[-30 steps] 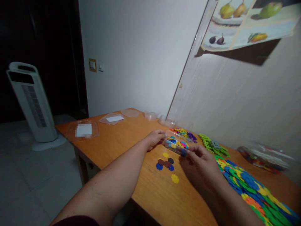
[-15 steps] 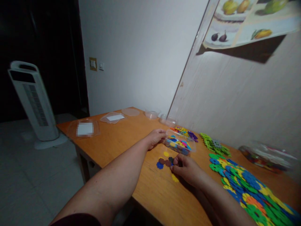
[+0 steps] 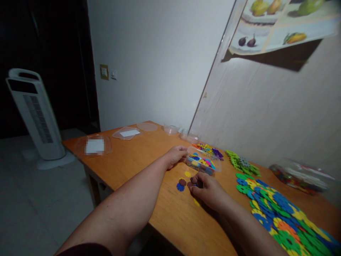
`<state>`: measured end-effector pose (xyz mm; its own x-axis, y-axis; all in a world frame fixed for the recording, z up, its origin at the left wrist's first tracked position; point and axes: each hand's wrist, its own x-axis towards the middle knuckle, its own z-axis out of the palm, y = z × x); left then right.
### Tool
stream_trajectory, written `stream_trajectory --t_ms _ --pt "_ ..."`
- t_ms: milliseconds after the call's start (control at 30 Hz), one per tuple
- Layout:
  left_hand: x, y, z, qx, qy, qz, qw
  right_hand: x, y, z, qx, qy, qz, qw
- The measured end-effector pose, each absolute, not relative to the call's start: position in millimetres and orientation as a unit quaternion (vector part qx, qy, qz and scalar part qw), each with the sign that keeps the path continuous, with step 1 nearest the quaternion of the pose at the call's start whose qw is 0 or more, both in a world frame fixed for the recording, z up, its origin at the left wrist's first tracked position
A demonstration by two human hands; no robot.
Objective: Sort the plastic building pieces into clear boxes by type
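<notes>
My left hand (image 3: 176,156) is closed on the near left side of a clear plastic container (image 3: 217,166), which holds small notched discs of several colours. In front of the container, my right hand (image 3: 209,189) has thumb and fingers brought together around small discs; a brown disc (image 3: 189,184) and a dark one show at the fingertips. Just left of these fingers lie a blue notched disc (image 3: 180,187) and a brown disc (image 3: 182,181) overlapping a yellow one. One yellow disc (image 3: 187,174) lies nearer the container, another yellow disc (image 3: 196,202) below my right hand.
Large flower-shaped pieces (image 3: 285,209) spread along the table's right side. Behind them are green pieces (image 3: 237,161), small mixed pieces (image 3: 209,150) and a clear bag (image 3: 301,177). Clear tubs (image 3: 172,128) stand by the wall; flat lids (image 3: 147,127) lie at the far left edge.
My right hand has shifted slightly left over the discs, and its fingertips now cover more of the brown disc. The left hand stays at the container. The view has turned slightly.
</notes>
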<state>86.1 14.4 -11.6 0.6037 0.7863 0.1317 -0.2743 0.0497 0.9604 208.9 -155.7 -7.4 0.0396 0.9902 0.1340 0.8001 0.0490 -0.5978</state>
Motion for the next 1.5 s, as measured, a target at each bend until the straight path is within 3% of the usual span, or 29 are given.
stream_trajectory --t_ms 333,467,600,700,933,1167,1267,1433,1500 --pt "86 13 -10 0.579 0.211 0.372 0.694 194 -159 -3 -0.614 -0.665 0.245 0.348" --pt "85 11 -8 0.578 0.207 0.372 0.696 197 -157 7 -0.58 -0.58 0.296 0.489" --pt "86 11 -9 0.575 0.213 0.374 0.696 207 -157 27 -0.594 -0.477 0.23 0.605" --pt "86 10 -8 0.572 0.22 0.375 0.696 208 -158 25 -0.615 -0.512 0.204 0.563" --pt "84 6 -5 0.57 0.216 0.379 0.696 186 -161 7 -0.615 -0.734 0.106 0.267" --pt "85 8 -6 0.579 0.206 0.373 0.695 181 -162 10 -0.622 -0.748 0.076 0.218" --pt "85 9 -7 0.578 0.206 0.37 0.698 186 -159 12 -0.621 -0.731 0.06 0.277" --pt "86 10 -8 0.58 0.198 0.365 0.701 208 -154 25 -0.638 -0.562 0.1 0.517" --pt "85 10 -7 0.58 0.198 0.366 0.7 217 -153 25 -0.64 -0.529 0.114 0.546"
